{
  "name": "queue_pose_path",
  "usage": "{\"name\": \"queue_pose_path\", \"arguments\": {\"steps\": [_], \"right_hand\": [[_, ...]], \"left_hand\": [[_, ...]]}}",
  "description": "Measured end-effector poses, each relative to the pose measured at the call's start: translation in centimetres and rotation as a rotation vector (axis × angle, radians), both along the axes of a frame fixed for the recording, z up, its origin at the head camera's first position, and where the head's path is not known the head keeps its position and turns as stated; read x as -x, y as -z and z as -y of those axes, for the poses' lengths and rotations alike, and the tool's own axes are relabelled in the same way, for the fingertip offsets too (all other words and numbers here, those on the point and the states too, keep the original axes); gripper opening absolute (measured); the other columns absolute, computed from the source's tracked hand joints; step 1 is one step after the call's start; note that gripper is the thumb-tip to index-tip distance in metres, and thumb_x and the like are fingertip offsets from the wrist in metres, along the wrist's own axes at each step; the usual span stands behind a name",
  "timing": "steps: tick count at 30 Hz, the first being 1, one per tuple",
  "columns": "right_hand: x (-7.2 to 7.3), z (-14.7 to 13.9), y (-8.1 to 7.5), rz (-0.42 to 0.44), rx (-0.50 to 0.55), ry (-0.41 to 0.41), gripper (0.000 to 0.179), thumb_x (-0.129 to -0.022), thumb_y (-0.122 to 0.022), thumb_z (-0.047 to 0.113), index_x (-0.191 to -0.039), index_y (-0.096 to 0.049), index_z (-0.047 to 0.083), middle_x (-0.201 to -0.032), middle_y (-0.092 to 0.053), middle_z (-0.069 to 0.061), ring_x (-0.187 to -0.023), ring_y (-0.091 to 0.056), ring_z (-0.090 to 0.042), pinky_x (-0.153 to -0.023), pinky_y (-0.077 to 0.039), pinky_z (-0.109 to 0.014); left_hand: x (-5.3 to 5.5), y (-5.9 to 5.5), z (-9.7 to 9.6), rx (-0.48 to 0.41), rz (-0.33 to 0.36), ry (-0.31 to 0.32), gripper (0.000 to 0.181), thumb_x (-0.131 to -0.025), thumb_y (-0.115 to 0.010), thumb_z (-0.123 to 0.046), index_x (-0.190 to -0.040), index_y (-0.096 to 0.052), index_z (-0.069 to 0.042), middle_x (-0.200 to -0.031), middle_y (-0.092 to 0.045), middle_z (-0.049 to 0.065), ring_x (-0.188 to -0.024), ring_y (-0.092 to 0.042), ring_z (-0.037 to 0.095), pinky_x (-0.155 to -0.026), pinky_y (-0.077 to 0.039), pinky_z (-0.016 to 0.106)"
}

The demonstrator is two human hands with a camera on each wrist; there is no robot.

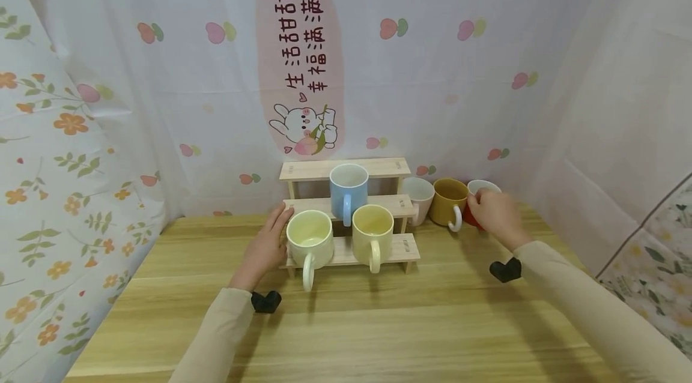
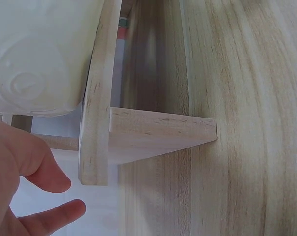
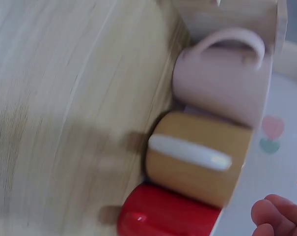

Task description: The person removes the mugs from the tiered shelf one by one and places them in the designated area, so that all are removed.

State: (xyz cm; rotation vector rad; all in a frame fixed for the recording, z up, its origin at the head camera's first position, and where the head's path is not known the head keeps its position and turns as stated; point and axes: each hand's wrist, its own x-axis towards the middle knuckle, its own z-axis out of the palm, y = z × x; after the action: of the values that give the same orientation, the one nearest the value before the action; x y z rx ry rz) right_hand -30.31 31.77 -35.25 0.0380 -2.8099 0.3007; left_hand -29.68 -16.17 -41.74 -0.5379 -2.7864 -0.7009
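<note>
My left hand [image 1: 265, 251] is at the left end of a three-tier wooden stand [image 1: 308, 208], fingertips by the middle tier. The left wrist view shows its thumb and a finger [image 2: 65, 210] spread apart near a board's end. On the bottom tier stand a pale cream-green mug [image 1: 319, 254] and a yellow mug [image 1: 381, 239]; a light blue mug [image 1: 338, 196] stands on the middle tier. At the right, my right hand [image 1: 494, 215] is over a red mug [image 1: 471, 219], partly hiding it. In the right wrist view its fingertips [image 3: 266, 214] are beyond the red mug's rim, thumb apart.
Between the stand and the red mug are a pale pink mug [image 1: 420, 197] and a mustard mug [image 1: 444, 213] with a white handle, side by side. A patterned curtain [image 1: 459, 101] hangs behind the wooden table [image 1: 378, 335]. The stand's top tier [image 1: 308, 168] bears nothing.
</note>
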Motion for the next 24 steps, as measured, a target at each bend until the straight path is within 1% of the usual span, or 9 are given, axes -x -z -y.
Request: {"name": "queue_pose_path", "arguments": {"steps": [2,4,8,12,17,19,22,24], "right_hand": [[-0.2,0.6,0.1,0.006,-0.004,-0.017,0.037,-0.098,-0.043,0.027,-0.070,-0.057,0.005,-0.057,-0.055,-0.006,-0.051,-0.049,-0.023,-0.044,-0.034,-0.031],[-0.3,1.3,0.1,0.000,0.016,-0.042,0.039,-0.098,-0.042,0.027,-0.067,-0.052,0.007,-0.054,-0.052,-0.004,-0.047,-0.047,-0.019,-0.042,-0.033,-0.029],[-0.5,2.6,-0.2,-0.019,0.061,-0.072,0.040,-0.098,-0.042,0.024,-0.060,-0.043,0.011,-0.048,-0.042,0.001,-0.041,-0.038,-0.013,-0.039,-0.026,-0.024],[-0.6,3.7,-0.9,-0.012,0.079,-0.076,0.039,-0.097,-0.043,0.024,-0.061,-0.045,0.011,-0.048,-0.039,0.002,-0.041,-0.033,-0.012,-0.039,-0.023,-0.023],[-0.4,4.8,-1.5,0.003,0.095,-0.081,0.037,-0.097,-0.045,0.025,-0.065,-0.050,0.009,-0.049,-0.039,0.000,-0.041,-0.033,-0.013,-0.040,-0.022,-0.023],[-0.3,5.3,-1.7,-0.015,0.091,-0.086,0.037,-0.097,-0.047,0.024,-0.063,-0.049,0.009,-0.049,-0.038,0.001,-0.041,-0.031,-0.013,-0.041,-0.021,-0.024],[-0.4,6.3,-2.1,-0.058,0.069,-0.107,0.037,-0.095,-0.050,0.023,-0.060,-0.048,0.011,-0.049,-0.035,0.001,-0.043,-0.029,-0.014,-0.042,-0.020,-0.025],[-0.5,7.2,-2.4,-0.088,0.043,-0.127,0.036,-0.094,-0.052,0.023,-0.060,-0.048,0.011,-0.050,-0.037,0.000,-0.044,-0.031,-0.015,-0.042,-0.021,-0.025]], "left_hand": [[-0.2,0.0,0.1,-0.003,-0.005,0.002,0.081,-0.078,-0.058,0.010,-0.150,-0.030,-0.013,-0.157,-0.022,0.012,-0.062,-0.050,0.024,-0.047,-0.033,0.027],[-0.3,0.1,0.1,-0.008,-0.013,0.005,0.080,-0.078,-0.059,0.010,-0.149,-0.030,-0.012,-0.157,-0.023,0.013,-0.062,-0.050,0.024,-0.047,-0.034,0.027],[-0.3,0.2,0.1,-0.012,-0.007,0.013,0.079,-0.080,-0.059,0.009,-0.150,-0.029,-0.012,-0.157,-0.022,0.013,-0.061,-0.050,0.023,-0.047,-0.034,0.027],[-0.1,0.2,0.1,-0.011,0.022,0.014,0.078,-0.081,-0.054,0.009,-0.151,-0.027,-0.013,-0.158,-0.019,0.011,-0.059,-0.048,0.022,-0.047,-0.033,0.027],[0.0,0.1,0.0,-0.021,0.036,0.017,0.079,-0.080,-0.051,0.011,-0.151,-0.026,-0.013,-0.159,-0.017,0.011,-0.069,-0.055,0.027,-0.050,-0.035,0.028],[0.1,0.1,0.0,-0.022,0.033,0.019,0.079,-0.080,-0.051,0.011,-0.151,-0.027,-0.013,-0.159,-0.018,0.012,-0.073,-0.057,0.028,-0.050,-0.035,0.027],[0.1,0.0,0.1,-0.022,0.036,0.025,0.079,-0.079,-0.051,0.012,-0.151,-0.026,-0.012,-0.158,-0.017,0.012,-0.070,-0.056,0.028,-0.051,-0.035,0.027],[0.2,0.0,0.1,-0.020,0.038,0.026,0.080,-0.079,-0.051,0.012,-0.151,-0.026,-0.011,-0.158,-0.017,0.012,-0.068,-0.055,0.027,-0.050,-0.034,0.028]]}}
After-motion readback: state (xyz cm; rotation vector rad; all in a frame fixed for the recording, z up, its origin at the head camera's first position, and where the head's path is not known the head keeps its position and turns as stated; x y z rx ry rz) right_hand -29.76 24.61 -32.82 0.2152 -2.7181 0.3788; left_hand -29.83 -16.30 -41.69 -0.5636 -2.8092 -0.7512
